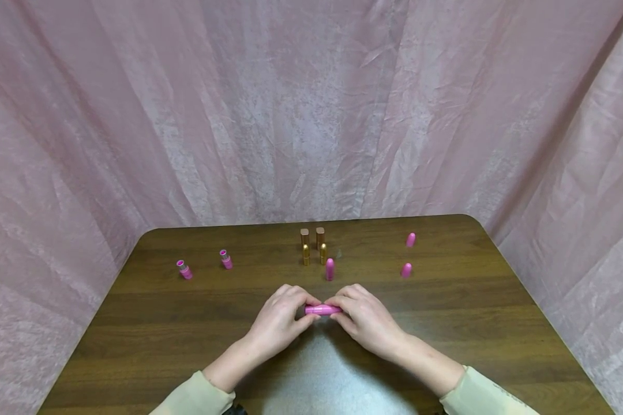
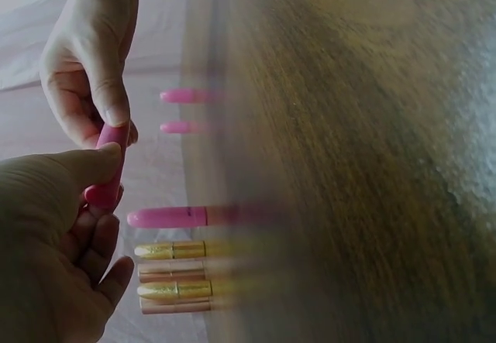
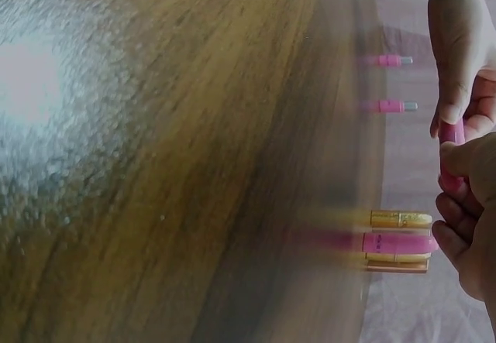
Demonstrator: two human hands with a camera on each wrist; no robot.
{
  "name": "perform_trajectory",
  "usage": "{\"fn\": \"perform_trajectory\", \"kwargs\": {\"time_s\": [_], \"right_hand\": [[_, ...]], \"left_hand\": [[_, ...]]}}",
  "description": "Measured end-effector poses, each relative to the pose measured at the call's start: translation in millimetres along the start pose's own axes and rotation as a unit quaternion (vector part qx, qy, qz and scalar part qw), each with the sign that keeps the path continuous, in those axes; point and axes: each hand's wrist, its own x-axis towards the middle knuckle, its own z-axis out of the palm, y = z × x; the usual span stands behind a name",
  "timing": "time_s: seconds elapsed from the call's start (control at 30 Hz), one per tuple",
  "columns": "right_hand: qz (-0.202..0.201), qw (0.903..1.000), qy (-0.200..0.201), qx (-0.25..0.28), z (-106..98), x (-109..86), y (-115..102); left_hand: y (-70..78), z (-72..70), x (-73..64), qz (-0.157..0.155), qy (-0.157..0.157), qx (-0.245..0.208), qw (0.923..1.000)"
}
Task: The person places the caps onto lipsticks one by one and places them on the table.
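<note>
Both hands pinch one pink lipstick tube [image 1: 321, 310] between them, held level above the front middle of the table. My left hand [image 1: 280, 319] grips its left end with thumb and fingers. At the other end, my right hand [image 1: 366, 320] does the same. In the left wrist view the pink tube [image 2: 111, 161] shows between the two thumbs, its cap end partly covered by fingers. Just beyond the hands, a capped pink lipstick [image 1: 330, 270] stands upright.
Two gold lipsticks [image 1: 306, 255] and two copper square-sided tubes [image 1: 320, 237] stand behind. On the left are two uncapped pink lipstick bases [image 1: 226, 259]; on the right, two pink caps [image 1: 406, 270]. The wooden table [image 1: 150, 323] meets a pink curtain [image 1: 301, 115] at its back edge.
</note>
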Motion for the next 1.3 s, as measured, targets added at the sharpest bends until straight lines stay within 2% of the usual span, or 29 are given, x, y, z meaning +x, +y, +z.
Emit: {"fn": "perform_trajectory", "kwargs": {"time_s": [0.4,0.67,0.77,1.07,1.3], "right_hand": [[-0.006,0.9998,0.021,0.004,1,1.9,-2],[-0.017,0.9985,0.044,0.027,1,4.4,-6],[-0.013,0.9986,0.045,0.023,-2,3.2,-6],[0.038,0.9988,-0.011,-0.028,-18,-5.1,1],[0.047,0.9938,-0.069,-0.074,-25,-15.9,11]], "left_hand": [[-2.5,2.9,-3.4,-0.04,-0.03,0.049,0.9975],[-4.5,4.3,-1.6,-0.021,-0.024,0.049,0.9983],[-7.6,4.3,-0.2,-0.028,-0.021,0.046,0.9983],[-28.7,1.9,8.6,-0.098,-0.011,0.013,0.995],[-45.6,3.3,25.0,-0.149,-0.006,0.003,0.9888]]}}
